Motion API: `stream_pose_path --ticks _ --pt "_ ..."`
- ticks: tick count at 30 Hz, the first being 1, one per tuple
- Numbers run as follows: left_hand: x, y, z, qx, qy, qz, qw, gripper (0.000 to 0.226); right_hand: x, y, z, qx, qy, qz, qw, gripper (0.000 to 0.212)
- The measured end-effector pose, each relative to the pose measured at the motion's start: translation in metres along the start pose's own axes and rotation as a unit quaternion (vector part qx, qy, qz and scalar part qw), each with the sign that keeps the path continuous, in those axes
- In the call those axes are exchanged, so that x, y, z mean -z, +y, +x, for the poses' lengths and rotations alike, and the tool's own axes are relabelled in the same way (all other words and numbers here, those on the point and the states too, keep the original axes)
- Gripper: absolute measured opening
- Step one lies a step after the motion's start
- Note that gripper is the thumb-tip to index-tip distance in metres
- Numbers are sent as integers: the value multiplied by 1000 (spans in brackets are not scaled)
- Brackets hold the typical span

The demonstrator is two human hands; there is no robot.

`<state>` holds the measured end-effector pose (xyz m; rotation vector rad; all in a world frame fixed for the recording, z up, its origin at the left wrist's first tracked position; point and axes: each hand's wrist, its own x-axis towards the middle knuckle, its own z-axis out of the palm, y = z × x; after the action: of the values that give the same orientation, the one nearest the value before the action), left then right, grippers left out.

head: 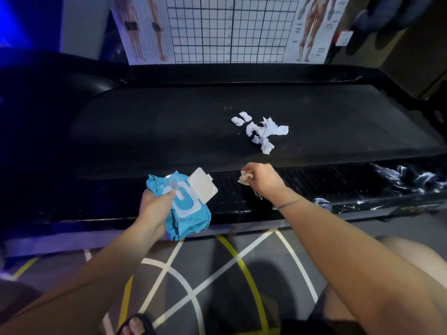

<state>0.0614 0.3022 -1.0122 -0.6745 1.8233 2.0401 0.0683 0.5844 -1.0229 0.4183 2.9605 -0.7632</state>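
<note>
a blue wipes pack [191,213] was grasped by the fingers of the left hand [154,209], the thumb pressed on its front near the opening and the other fingers hidden behind it. its white flip lid [203,187] was stood open, up and to the right of those fingers. the fingers of the right hand [261,180] were clenched round a crumpled white wipe [245,177], a bit of which was seen sticking out on their left side. that hand was held over the ribbed side rail [326,182] at the near edge of a black treadmill belt [157,131]; whether the wipe was touching the rail could not be told. torn white scraps [260,131] were strewn on the belt beyond the right fingers, well apart from them. a grid chart [229,27] was propped behind the treadmill, far beyond both hands. a floor [217,274] marked with white and yellow lines was seen below both arms.
</note>
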Motion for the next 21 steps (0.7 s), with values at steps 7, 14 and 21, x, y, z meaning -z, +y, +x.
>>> stream_pose_path --ticks 7,14,21 --pt "7 0 4 -5 17 7 1000 9 -2 5 -2 27 -23 -108 994 24" --pt "3 -4 6 1 6 7 1000 17 10 18 -27 56 -56 -117 990 21" --pt "4 -8 13 8 -1 26 1000 26 36 22 -29 9 -167 18 986 20"
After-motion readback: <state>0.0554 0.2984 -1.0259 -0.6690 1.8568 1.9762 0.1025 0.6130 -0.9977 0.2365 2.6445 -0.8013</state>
